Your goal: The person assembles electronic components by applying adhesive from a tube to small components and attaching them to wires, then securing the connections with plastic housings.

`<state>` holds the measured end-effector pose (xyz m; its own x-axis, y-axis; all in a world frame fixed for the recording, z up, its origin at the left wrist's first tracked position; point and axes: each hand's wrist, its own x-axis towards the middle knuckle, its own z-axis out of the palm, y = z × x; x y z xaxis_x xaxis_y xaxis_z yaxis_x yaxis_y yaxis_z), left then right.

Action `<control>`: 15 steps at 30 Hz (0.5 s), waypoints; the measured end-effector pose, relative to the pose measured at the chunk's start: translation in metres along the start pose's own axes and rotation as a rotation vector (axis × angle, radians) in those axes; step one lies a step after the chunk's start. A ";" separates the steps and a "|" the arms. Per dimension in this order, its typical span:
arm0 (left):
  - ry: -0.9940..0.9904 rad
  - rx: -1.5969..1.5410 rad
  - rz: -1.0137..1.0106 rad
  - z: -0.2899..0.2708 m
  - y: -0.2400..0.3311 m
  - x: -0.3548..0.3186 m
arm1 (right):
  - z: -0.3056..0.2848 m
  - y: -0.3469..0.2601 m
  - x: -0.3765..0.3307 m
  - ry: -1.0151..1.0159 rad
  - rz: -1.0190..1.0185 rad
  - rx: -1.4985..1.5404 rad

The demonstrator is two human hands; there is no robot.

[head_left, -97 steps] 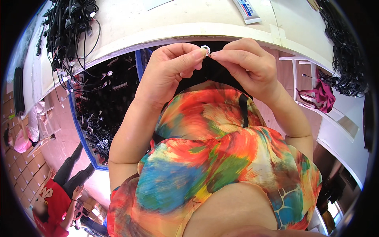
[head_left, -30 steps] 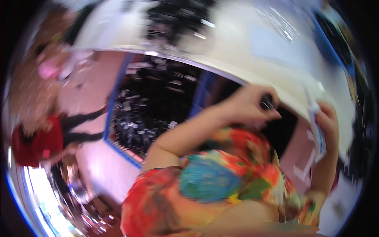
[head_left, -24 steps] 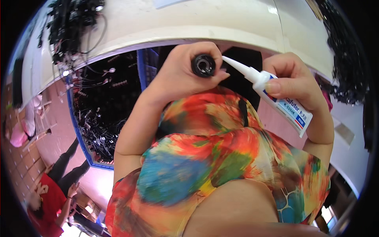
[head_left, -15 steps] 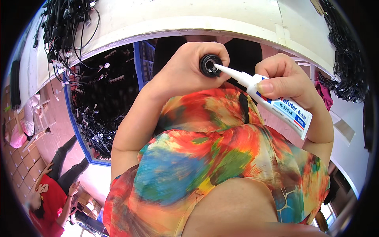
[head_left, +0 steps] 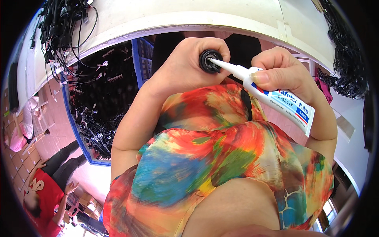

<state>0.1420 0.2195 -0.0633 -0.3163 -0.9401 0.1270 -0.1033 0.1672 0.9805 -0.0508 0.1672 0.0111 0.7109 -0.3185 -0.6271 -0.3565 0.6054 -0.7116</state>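
My left hand is closed around a black round hollow part, its open end facing up toward me. Most of that part's body is hidden inside the fist. A white glue tube with blue and red print is pinched between the thumb and fingers of my right hand. Its long white nozzle slants to the left, and the tip reaches into the opening of the black part. Whether any glue is coming out cannot be made out.
A white table runs across the top, its edge just beyond my hands. Bundles of black cables hang at its left, more cables at its right. Below left stands a blue-rimmed bin of cables. A person in red is farther off.
The nozzle tip has shifted from the right side of the black part's opening to nearer its middle. Both hands have risen slightly in view, still holding the same things.
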 end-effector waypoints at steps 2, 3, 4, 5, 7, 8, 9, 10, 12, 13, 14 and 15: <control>-0.007 0.015 -0.006 -0.002 0.001 0.000 | -0.003 0.002 0.002 -0.018 -0.035 -0.012; -0.012 0.031 -0.013 -0.002 0.000 0.000 | -0.001 0.001 0.002 -0.018 -0.035 -0.013; -0.011 0.031 -0.013 -0.002 0.000 0.000 | 0.002 0.000 0.001 -0.006 -0.018 0.002; -0.011 0.024 -0.003 -0.002 0.000 -0.001 | 0.004 -0.001 0.001 0.007 -0.001 0.017; -0.011 0.016 0.009 -0.001 0.000 0.000 | 0.001 -0.001 0.002 0.004 -0.014 -0.002; -0.003 0.003 0.011 0.001 -0.001 0.000 | 0.001 0.000 0.002 0.002 -0.028 -0.021; 0.005 -0.011 0.013 0.002 -0.002 0.000 | 0.002 0.000 0.001 0.005 -0.030 -0.020; 0.001 -0.011 0.015 0.002 -0.002 -0.001 | 0.003 -0.001 0.001 0.012 -0.022 -0.021; 0.003 -0.011 0.007 0.001 -0.003 0.000 | 0.004 -0.003 0.001 0.018 -0.017 -0.023; 0.001 -0.010 0.010 0.001 -0.005 0.000 | 0.005 -0.004 0.001 0.030 -0.024 -0.025; 0.013 0.004 -0.003 0.001 -0.006 0.000 | 0.006 -0.004 0.000 0.043 -0.030 -0.025; 0.025 0.018 -0.016 0.000 -0.006 -0.001 | 0.006 -0.004 -0.001 0.046 -0.033 -0.023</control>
<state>0.1425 0.2191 -0.0692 -0.2912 -0.9496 0.1157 -0.1253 0.1577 0.9795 -0.0464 0.1693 0.0170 0.6937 -0.3716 -0.6170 -0.3480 0.5771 -0.7388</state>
